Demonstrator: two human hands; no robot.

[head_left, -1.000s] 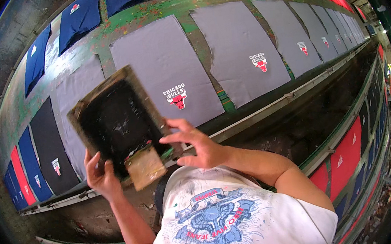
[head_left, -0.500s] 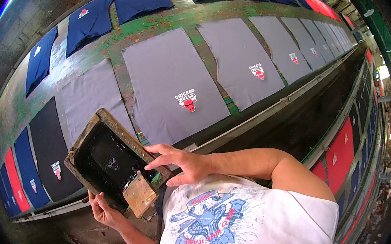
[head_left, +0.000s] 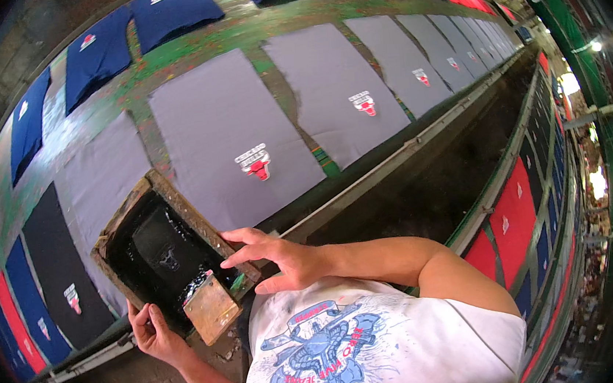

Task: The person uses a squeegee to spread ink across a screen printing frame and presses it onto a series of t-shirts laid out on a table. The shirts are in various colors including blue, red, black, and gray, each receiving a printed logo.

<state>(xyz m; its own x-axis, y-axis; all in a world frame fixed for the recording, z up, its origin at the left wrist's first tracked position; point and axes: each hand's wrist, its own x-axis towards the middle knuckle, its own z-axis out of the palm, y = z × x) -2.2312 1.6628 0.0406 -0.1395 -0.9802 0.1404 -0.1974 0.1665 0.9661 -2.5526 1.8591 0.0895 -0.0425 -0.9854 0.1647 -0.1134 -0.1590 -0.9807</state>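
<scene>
A wooden-edged screen-printing frame is tilted in front of me, its dark mesh coated with wet black ink. A small logo outline shows in the mesh. At the frame's lower left edge, my left hand is closed around the wood, thumb up. My right hand grips the near right corner, its fingers bent over the rim. A brown wooden squeegee rests inside the near end, ink along its upper edge. Behind the frame lies a grey fabric panel, partly covered by it.
More grey panels with a red and white printed logo run along the long green table. Navy panels lie along its far side. Left are a black panel and a red one. Another table with red panels stands right.
The view has shifted, so the table and panels sit further left and appear turned slightly. Both hands keep their hold on the frame, and the squeegee stays inside it.
</scene>
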